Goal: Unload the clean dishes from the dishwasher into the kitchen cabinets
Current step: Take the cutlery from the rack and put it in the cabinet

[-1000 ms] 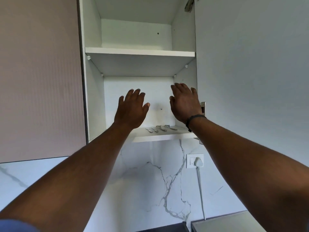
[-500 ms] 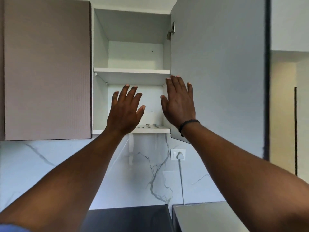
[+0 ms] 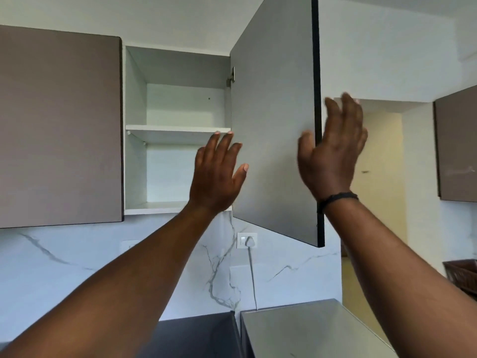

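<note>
The wall cabinet [image 3: 178, 112] stands open, white inside, with a middle shelf [image 3: 175, 129] and a bottom shelf [image 3: 152, 206]. Its grey door [image 3: 273, 130] swings out toward me on the right. My left hand [image 3: 216, 174] is raised in front of the cabinet opening, fingers straight and spread, holding nothing. My right hand [image 3: 333, 151] is at the door's free edge, thumb on the inner face and fingers behind the edge, fingers nearly straight. The cutlery on the bottom shelf is hidden behind my left hand.
A closed brown cabinet door [image 3: 59, 125] is to the left. A marble backsplash carries a socket with a plug and cord [image 3: 247, 240]. Below are a dark counter [image 3: 196, 337] and a grey appliance top [image 3: 309, 329]. A doorway [image 3: 379, 177] opens at right.
I have stepped back from the cabinet. My right hand moved from inside the cabinet opening out to the door's free edge. My left hand drew back with it.
</note>
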